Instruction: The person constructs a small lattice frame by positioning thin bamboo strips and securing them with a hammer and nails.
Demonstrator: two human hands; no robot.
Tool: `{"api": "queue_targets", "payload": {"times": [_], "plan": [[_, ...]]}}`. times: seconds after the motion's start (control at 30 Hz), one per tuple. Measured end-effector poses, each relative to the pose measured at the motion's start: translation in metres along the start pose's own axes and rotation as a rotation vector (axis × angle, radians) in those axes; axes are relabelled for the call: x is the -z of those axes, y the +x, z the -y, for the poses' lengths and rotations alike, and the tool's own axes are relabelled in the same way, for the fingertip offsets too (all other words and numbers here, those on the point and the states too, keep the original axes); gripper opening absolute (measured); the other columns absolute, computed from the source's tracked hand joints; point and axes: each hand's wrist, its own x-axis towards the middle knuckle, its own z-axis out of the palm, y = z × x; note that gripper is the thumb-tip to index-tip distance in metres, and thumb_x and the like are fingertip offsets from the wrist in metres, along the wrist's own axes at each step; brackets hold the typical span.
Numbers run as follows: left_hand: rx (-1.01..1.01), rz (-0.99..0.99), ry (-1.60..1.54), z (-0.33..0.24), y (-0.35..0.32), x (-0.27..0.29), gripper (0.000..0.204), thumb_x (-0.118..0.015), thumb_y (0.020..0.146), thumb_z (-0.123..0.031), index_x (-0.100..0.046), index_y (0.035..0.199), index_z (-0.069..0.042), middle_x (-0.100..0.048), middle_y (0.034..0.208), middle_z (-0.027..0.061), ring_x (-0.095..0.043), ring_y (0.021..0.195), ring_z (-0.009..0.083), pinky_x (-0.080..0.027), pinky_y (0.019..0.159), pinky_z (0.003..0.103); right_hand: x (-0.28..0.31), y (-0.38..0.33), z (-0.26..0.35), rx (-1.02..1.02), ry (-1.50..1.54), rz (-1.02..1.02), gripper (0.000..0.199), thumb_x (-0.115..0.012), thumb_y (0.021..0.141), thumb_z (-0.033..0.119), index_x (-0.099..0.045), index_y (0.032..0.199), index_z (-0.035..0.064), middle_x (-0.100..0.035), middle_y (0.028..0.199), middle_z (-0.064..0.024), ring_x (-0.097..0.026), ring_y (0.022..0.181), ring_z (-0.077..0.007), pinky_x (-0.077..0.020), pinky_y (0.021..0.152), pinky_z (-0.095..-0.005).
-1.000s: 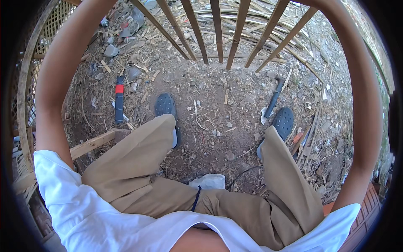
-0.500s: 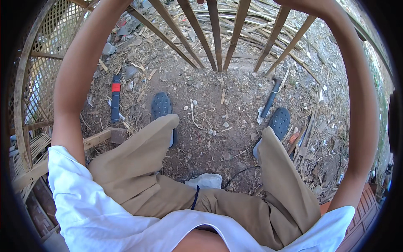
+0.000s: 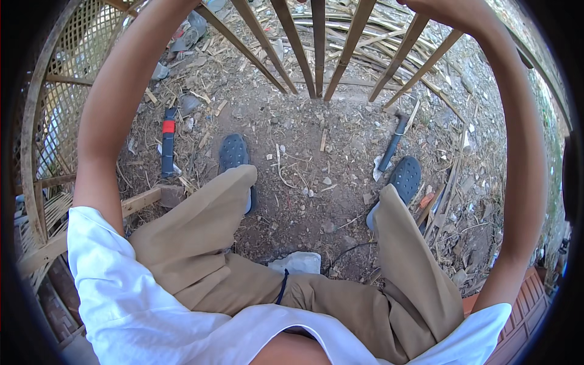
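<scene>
Both my arms reach up past the top edge of the head view, one on each side of a row of several wooden slats [image 3: 319, 48]. The slats spread apart toward the top, and their lower ends come down over the ground. Only the base of my right hand [image 3: 433, 7] shows, close to the upper part of the rightmost slats; its fingers are cut off by the edge. My left hand lies beyond the picture, with just its forearm visible. A tiny bit of a fingertip shows at the top middle; whose hand it belongs to is unclear.
A hammer [image 3: 394, 140] lies by my right shoe [image 3: 406, 177]. On the left lies a dark tool with a red band [image 3: 168, 126], near my left shoe [image 3: 233, 152]. A woven lattice frame [image 3: 36, 134] stands far left. Bamboo strips [image 3: 389, 36] lie behind the slats.
The slats have shifted slightly: their upper parts moved to the right and their lower ends rose a little. My arms moved only slightly with them.
</scene>
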Motion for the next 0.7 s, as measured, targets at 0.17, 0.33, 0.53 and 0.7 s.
{"api": "queue_targets", "payload": {"times": [0.17, 0.33, 0.53, 0.7], "plan": [[-0.028, 0.038, -0.171, -0.007, 0.001, -0.001, 0.069, -0.083, 0.096, -0.015, -0.046, 0.150, 0.008, -0.076, 0.114, 0.0206, -0.078, 0.097, 0.0237, -0.067, 0.086, 0.038, 0.009, 0.005, -0.002, -0.096, 0.115, 0.043, 0.070, -0.063, 0.094, -0.012, -0.044, 0.161, -0.0030, -0.060, 0.151, -0.0290, -0.069, 0.130, -0.0353, -0.0591, 0.114, -0.0448], [-0.109, 0.017, -0.210, 0.007, 0.015, -0.012, 0.069, -0.082, 0.098, -0.013, -0.045, 0.151, 0.008, -0.074, 0.119, 0.0213, -0.077, 0.092, 0.0225, -0.067, 0.082, 0.037, 0.001, 0.002, -0.003, -0.029, 0.001, 0.000, 0.077, -0.061, 0.087, -0.013, -0.043, 0.162, -0.0054, -0.063, 0.148, -0.0302, -0.071, 0.125, -0.0362, -0.0605, 0.108, -0.0426], [-0.185, -0.001, -0.111, 0.009, 0.001, -0.003, 0.092, -0.086, 0.090, -0.014, -0.034, 0.165, 0.003, -0.072, 0.131, 0.0235, -0.074, 0.114, 0.0279, -0.062, 0.106, 0.045, -0.015, 0.027, -0.018, -0.141, 0.174, 0.045, 0.086, -0.061, 0.086, -0.011, -0.036, 0.168, -0.0060, -0.064, 0.147, -0.0306, -0.069, 0.126, -0.0370, -0.0593, 0.107, -0.0430], [-0.213, 0.010, 0.071, 0.021, -0.009, 0.008, 0.097, -0.082, 0.082, -0.006, -0.035, 0.166, 0.001, -0.071, 0.137, 0.0243, -0.072, 0.121, 0.0292, -0.057, 0.114, 0.046, -0.013, 0.008, 0.001, 0.079, 0.012, -0.035, 0.071, -0.059, 0.087, -0.009, -0.046, 0.157, -0.0061, -0.068, 0.137, -0.0291, -0.068, 0.123, -0.0382, -0.0591, 0.105, -0.0451]]}}
